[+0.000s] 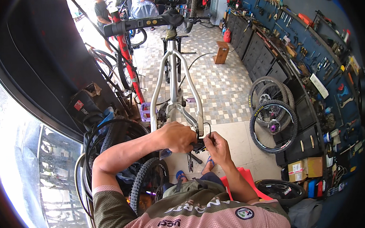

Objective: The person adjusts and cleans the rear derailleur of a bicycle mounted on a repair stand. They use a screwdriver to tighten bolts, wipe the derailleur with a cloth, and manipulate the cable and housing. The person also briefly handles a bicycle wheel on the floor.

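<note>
A silver bicycle frame [173,79] hangs in front of me, its rear end toward my body. My left hand [178,137] is closed at the rear dropout, its fingertips on the dark body of the rear derailleur [190,162]. The derailleur's cage hangs below the fingers. Close by on the right, my right hand [217,147] pinches a thin black cable [208,125] that loops up beside the frame's right stay. My fingers hide the spot where the cable meets the derailleur. A purple pedal [145,112] is left of the frame.
A red repair stand post [130,67] rises at the left, its dark arm [142,23] reaching across. Bicycle wheels [273,126] lean against black drawers at the right, below a tool wall [301,35]. A knobby tyre [140,181] stands near my left elbow. A wooden stool [221,52] stands farther off.
</note>
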